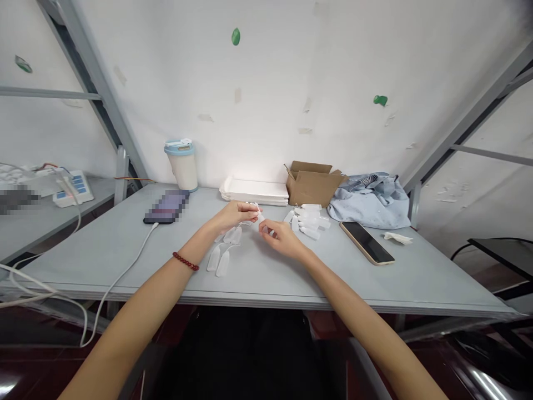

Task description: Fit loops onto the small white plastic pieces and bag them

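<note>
My left hand (238, 214) and my right hand (278, 234) meet above the middle of the table. Between their fingertips is a small white plastic piece (260, 215), mostly covered; my fingers are closed in a pinch on it from both sides. Several frosted, translucent plastic sleeves with thin white strings (223, 264) lie below and beside my left hand. More of these pale pieces form a loose pile (310, 232) just right of my right hand. They look flat and rounded at one end, but their exact kind is unclear.
Behind my hands stand a stack of white trays or boxes (255, 190) and an open cardboard box (314, 190). Right are a bunched blue cloth (370, 203), a phone (367, 242) and a tissue (397, 238). Left are a cup (183, 166) and a cabled phone (166, 206).
</note>
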Action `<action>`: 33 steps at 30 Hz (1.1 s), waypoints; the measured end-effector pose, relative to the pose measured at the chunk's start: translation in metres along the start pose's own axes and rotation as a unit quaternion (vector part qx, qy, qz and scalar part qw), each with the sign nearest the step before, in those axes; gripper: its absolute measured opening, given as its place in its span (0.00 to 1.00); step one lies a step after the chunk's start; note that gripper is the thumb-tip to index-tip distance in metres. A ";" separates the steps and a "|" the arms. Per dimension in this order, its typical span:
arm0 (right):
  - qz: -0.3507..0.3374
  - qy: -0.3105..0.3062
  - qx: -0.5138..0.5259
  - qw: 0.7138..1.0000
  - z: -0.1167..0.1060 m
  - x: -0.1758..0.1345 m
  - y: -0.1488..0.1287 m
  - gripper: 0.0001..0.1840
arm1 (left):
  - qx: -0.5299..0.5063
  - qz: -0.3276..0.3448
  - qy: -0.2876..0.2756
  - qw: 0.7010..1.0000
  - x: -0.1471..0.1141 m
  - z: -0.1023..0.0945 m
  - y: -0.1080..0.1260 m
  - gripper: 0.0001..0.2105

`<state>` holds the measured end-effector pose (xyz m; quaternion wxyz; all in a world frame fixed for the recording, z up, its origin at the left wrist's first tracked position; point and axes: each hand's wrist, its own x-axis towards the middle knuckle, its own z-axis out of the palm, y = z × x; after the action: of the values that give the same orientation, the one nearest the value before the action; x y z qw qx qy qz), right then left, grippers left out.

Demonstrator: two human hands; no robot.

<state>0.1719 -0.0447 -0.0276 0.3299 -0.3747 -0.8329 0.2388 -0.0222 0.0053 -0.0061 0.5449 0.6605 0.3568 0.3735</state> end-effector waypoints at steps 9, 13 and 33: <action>0.055 0.022 0.063 0.996 -0.003 0.002 0.003 0.10 | 0.048 -0.008 0.006 0.999 -0.003 0.004 0.010 0.14; 0.094 0.049 0.141 0.984 -0.008 0.004 0.003 0.09 | 0.059 -0.013 0.000 0.998 -0.002 0.003 0.007 0.14; 0.191 0.022 0.427 0.883 -0.009 0.004 -0.001 0.19 | 0.032 -0.006 0.024 0.999 -0.002 0.007 0.008 0.16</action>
<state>0.1756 -0.0405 -0.0193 0.4247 -0.3545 -0.5549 0.6213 -0.0167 -0.0011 0.0006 0.5171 0.6663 0.3850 0.3747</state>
